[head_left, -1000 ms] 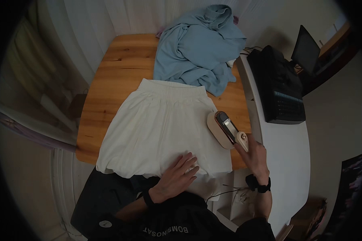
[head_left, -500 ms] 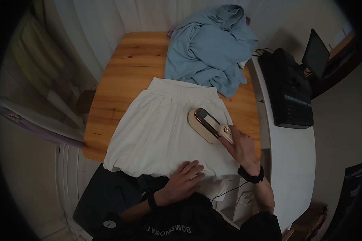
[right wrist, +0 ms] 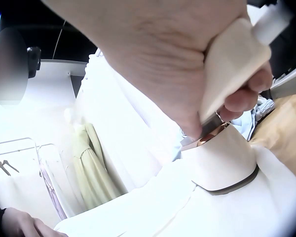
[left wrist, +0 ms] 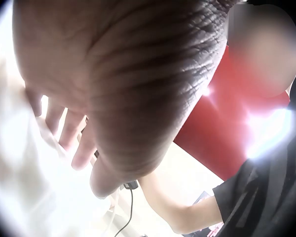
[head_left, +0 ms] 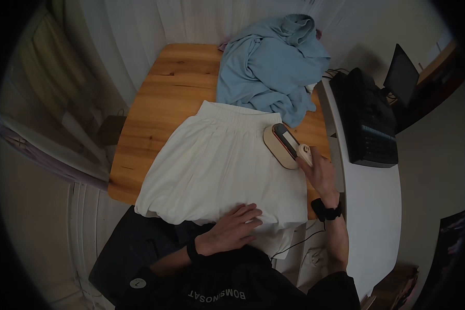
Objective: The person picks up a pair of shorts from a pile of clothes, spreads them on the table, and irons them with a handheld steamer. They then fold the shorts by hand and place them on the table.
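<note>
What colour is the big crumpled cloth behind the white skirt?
The crumpled cloth is light blue, and it shows best in the head view.

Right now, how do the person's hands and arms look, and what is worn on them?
The left hand and the right hand wear no gloves. The left wristband is black; the right wristband, also black, carries a small dark box and a thin black cable. The short sleeves are black, and a pale round badge marks the left one.
</note>
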`<state>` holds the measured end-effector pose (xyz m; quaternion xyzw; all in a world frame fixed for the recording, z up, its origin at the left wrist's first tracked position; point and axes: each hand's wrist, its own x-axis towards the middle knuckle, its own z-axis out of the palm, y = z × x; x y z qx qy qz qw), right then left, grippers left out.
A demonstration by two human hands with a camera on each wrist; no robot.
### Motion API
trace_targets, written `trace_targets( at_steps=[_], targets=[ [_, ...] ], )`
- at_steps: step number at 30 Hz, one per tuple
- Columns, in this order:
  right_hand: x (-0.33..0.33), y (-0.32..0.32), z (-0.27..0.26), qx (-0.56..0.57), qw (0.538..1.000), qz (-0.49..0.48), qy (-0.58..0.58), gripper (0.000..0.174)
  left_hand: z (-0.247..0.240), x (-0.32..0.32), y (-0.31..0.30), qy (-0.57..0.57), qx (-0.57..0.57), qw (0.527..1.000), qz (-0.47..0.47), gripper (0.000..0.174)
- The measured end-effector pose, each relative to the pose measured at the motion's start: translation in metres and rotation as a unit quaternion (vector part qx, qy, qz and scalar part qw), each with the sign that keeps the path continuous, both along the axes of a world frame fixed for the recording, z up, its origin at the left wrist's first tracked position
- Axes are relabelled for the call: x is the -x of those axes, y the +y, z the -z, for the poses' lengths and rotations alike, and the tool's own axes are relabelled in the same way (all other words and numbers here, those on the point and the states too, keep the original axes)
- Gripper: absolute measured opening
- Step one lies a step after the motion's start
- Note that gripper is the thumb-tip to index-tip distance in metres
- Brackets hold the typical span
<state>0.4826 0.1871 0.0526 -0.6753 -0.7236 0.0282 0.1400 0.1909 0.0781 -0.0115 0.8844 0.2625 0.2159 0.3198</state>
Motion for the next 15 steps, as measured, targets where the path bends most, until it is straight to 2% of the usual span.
trace_targets(
  at_steps=[3, 6, 8, 13, 15],
  targets=[
    [0.001, -0.005, 0.002, -0.034, 0.999, 0.002, -0.011, 0.039, 0.001, 0.003, 0.002, -0.012, 0.003, 1.0, 0.01, 0.043],
    [0.016, -0.015, -0.003, -0.003, 1.0, 0.022, -0.019, 0.041, -0.003, 0.003, -0.004, 0.003, -0.03, 1.0, -0.004, 0.038],
    [0.028, -0.027, -0.001, -0.077, 0.996, -0.037, -0.021, 0.042, -0.014, 0.006, -0.012, 0.005, -0.044, 0.999, -0.029, 0.037],
    [0.083, -0.039, -0.018, 0.002, 0.989, -0.148, 0.025, 0.043, 0.0, 0.043, -0.015, -0.028, -0.015, 0.995, -0.094, 0.035],
    [0.111, -0.029, -0.018, 0.024, 0.985, -0.166, 0.034, 0.044, 0.001, 0.073, 0.0, 0.015, -0.079, 0.964, -0.254, 0.038]
  ],
)
